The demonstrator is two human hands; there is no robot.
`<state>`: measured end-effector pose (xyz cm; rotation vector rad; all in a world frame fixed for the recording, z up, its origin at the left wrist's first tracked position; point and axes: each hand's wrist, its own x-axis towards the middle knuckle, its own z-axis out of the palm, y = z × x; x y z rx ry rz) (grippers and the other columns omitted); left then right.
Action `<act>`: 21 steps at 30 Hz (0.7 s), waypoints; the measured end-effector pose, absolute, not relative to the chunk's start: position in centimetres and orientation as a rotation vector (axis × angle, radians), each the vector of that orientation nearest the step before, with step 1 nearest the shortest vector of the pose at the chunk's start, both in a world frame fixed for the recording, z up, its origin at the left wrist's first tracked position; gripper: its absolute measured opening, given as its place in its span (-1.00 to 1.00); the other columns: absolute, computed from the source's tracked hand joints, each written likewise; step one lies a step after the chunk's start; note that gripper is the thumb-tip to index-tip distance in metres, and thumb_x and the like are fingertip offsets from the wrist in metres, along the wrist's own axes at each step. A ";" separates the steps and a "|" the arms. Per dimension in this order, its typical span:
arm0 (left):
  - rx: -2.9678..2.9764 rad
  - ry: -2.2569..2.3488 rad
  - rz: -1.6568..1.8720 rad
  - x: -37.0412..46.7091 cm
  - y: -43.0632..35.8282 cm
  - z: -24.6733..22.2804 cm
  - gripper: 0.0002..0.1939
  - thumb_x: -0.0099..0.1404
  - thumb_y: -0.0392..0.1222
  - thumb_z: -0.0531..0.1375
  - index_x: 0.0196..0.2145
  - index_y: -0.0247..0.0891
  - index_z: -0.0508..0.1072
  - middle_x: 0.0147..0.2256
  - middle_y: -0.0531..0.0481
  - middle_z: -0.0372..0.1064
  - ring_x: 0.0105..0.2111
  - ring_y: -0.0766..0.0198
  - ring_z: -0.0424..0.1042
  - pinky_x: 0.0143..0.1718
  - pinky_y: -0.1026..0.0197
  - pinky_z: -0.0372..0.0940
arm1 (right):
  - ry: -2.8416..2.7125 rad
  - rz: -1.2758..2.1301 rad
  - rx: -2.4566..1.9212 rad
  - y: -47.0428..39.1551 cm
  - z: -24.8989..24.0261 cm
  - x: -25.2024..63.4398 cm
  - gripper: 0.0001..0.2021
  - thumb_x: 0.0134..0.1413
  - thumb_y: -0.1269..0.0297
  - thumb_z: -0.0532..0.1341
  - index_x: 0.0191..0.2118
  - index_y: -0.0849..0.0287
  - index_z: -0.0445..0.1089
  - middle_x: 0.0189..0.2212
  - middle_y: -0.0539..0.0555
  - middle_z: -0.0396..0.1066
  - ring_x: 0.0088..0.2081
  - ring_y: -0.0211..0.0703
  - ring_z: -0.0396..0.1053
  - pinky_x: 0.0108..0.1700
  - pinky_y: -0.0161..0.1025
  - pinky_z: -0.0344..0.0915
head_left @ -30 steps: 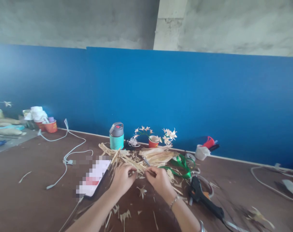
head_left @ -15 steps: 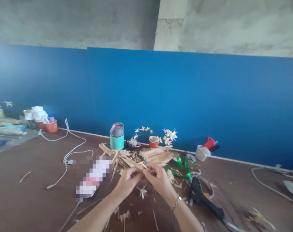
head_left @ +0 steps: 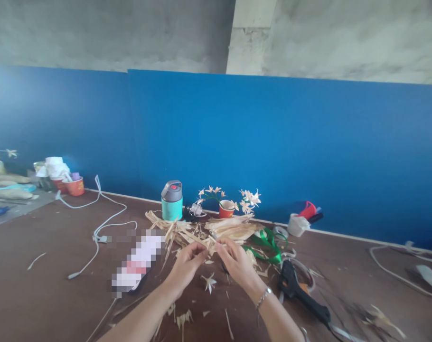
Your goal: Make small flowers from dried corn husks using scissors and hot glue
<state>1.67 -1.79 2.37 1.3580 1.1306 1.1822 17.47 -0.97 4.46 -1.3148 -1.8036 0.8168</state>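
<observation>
Beige husks (head_left: 233, 230), two hands (head_left: 187, 267) (head_left: 238, 267), one loose flower (head_left: 209, 283)

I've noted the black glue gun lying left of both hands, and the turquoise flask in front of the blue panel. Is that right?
Wrong side: in the head view, the glue gun lies to the right of both the left hand and the right hand. The flask stands as noted.

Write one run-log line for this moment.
Bare left hand, right hand: close together, grip unclear | beyond: pale dry husks | nearer: white star-shaped flower on brown tabletop
</observation>
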 end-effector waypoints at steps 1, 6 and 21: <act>1.355 1.140 1.197 1.6 -1.8 2.4 -0.78 0.13 -0.04 0.14 -0.45 -0.27 0.39 -0.50 0.07 0.33 -0.42 0.27 0.31 -0.35 0.27 0.17 | -1.830 0.829 -1.298 -1.0 4.5 17.5 -0.67 0.11 0.10 0.02 -0.21 0.20 0.40 -0.60 -0.03 0.33 -0.58 -0.28 0.22 -0.55 -0.38 0.11; 1.323 1.103 1.219 1.7 -1.8 2.8 -0.81 0.10 -0.08 0.15 -0.47 -0.27 0.37 -0.52 0.09 0.30 -0.45 0.29 0.27 -0.37 0.27 0.16 | -1.868 1.023 -1.192 -1.0 4.4 17.2 -0.63 0.09 0.26 0.05 0.01 0.19 0.34 -0.25 0.10 0.47 -0.26 -0.12 0.38 -0.27 -0.27 0.32; 1.132 1.260 1.220 2.1 -1.7 1.9 -0.76 -0.01 -0.05 0.13 -0.66 -0.26 0.28 -0.67 0.14 0.14 -0.56 0.33 0.17 -0.47 0.27 0.05 | -2.224 0.479 -1.243 -2.0 2.9 16.2 -0.38 -0.10 0.64 -0.02 0.12 0.05 0.23 -0.04 0.09 0.41 -0.03 -0.14 0.36 0.01 -0.25 0.25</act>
